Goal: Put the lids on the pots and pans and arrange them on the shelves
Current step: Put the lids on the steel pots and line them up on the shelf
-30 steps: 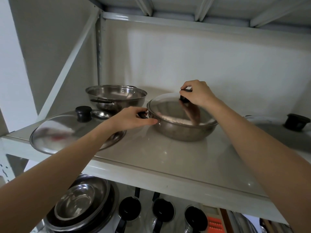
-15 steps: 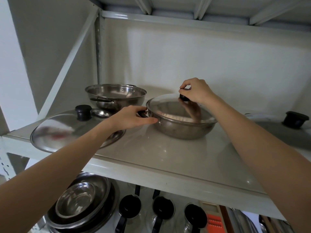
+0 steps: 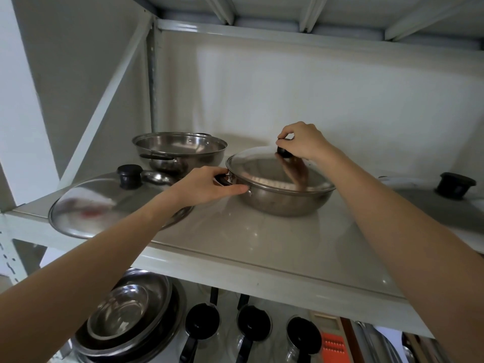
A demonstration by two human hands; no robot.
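Note:
A steel pan (image 3: 280, 203) stands mid-shelf with a glass lid (image 3: 259, 166) lying on it. My right hand (image 3: 301, 142) pinches the lid's black knob (image 3: 284, 152) from above. My left hand (image 3: 207, 186) grips the pan's black side handle (image 3: 222, 179) at its left rim. Behind and to the left stands a second steel pan (image 3: 180, 150), uncovered. A large steel lid with a black knob (image 3: 110, 203) lies flat at the shelf's left front, partly under my left forearm.
Another big lid with a black knob (image 3: 457, 184) lies at the right end of the white shelf (image 3: 262, 260). Below it are stacked steel bowls (image 3: 125, 320), three black-handled glass pieces (image 3: 251, 323) and an orange grater (image 3: 332, 347). A diagonal brace (image 3: 104, 100) crosses the left side.
Both hands hold the same grips on knob and handle. The lid and pan have hardly moved; the view has shifted slightly.

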